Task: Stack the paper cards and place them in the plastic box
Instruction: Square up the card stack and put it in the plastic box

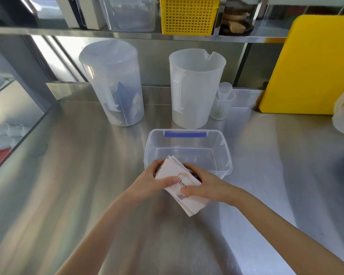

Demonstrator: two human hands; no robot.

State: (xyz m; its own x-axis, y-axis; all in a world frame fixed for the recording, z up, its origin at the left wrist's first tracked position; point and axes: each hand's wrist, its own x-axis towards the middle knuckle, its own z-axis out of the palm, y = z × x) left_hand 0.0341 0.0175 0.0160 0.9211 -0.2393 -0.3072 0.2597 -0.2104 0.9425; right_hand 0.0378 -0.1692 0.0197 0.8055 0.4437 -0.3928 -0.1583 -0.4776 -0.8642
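Observation:
A stack of pale paper cards (189,202) with printed text on top is held in both hands just above the near rim of a clear plastic box (224,155) with a blue clip. My left hand (153,180) grips the stack's left side with the thumb on top. My right hand (205,185) grips its right side, fingers wrapped behind. The far end of the stack pokes over the box's near wall. Nothing else shows inside the box.
On the steel counter behind the box stand a lidded translucent jug (113,84), an open measuring jug (195,88) and small cups (222,102). A yellow cutting board (310,64) leans at the right. A yellow basket (189,14) sits on the shelf above.

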